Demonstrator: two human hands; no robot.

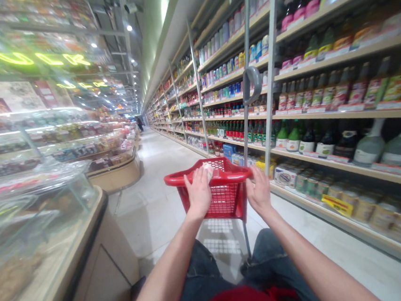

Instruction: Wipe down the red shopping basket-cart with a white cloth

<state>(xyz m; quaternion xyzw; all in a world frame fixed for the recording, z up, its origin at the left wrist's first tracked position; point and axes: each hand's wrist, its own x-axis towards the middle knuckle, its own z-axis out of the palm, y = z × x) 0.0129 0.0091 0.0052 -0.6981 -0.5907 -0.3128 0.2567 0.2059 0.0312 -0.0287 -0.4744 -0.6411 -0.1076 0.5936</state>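
Observation:
A red plastic shopping basket (226, 193) on wheels stands on the aisle floor in front of me. Its grey pull handle (250, 89) rises upright on the right side. My left hand (199, 188) lies on the basket's near rim, fingers pressed together over a small white thing whose nature I cannot make out. My right hand (259, 190) rests against the basket's right near corner at the base of the handle pole, fingers curled on the rim.
Long shelves (342, 113) of bottles, cans and jars run along the right. A glass-fronted display counter (51, 221) lines the left. The pale tiled aisle floor (160, 173) stretches ahead, with a person far down it.

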